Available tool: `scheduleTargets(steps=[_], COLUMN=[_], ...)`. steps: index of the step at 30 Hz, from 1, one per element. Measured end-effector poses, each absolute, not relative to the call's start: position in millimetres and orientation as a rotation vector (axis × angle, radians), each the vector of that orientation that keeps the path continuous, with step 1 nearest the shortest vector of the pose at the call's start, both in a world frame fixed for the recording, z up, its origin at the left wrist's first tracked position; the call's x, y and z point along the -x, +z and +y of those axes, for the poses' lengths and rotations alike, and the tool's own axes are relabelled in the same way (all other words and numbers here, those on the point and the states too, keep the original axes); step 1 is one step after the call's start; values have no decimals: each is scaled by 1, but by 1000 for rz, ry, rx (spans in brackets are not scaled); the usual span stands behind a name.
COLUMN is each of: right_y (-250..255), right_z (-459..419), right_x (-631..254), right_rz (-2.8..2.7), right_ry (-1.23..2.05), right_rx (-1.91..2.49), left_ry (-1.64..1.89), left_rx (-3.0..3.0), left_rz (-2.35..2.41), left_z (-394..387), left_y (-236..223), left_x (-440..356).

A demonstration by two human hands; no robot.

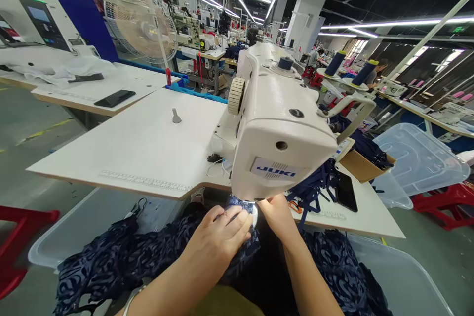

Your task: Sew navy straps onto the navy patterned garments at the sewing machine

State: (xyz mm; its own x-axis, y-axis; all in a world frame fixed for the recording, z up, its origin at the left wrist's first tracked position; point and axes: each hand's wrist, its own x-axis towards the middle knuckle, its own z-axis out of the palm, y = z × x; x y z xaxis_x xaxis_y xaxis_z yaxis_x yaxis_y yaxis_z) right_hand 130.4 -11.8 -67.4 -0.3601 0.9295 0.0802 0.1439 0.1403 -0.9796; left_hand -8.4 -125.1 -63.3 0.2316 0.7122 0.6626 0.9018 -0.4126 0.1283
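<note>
A white JUKI sewing machine (281,148) stands in front of me, its head over my hands. My left hand (224,232) is closed on a piece of navy patterned fabric (253,243), its fingers bent and close together just below the machine head. My right hand (276,212) is to the right of it, under the front of the head. Its fingers are curled in and partly hidden, so what they grip cannot be made out. The needle area is hidden by the head. More navy patterned fabric (107,252) hangs in front of me to the left.
On the white table (155,133) lies a small grey metal piece (177,116). Dark straps (314,185), orange-handled scissors (295,207) and a phone (345,191) are at right. Clear plastic bins (418,158) and red stools (446,205) stand around the table.
</note>
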Motion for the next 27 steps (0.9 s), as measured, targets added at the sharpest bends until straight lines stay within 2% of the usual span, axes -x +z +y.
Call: scheduleTargets(steps=[5,27], right_y=[-60,-64], right_z=[-4,2], right_x=[-123,-113], right_rz=[-1862,-1895], right_ry=[1232,1100], right_rx=[932,851], left_ry=[-949,-873], left_rx=[2145,2060], left_rz=[-1541,-1559], left_z=[-123,-121], left_y=[-67,-69], left_x=[5,0])
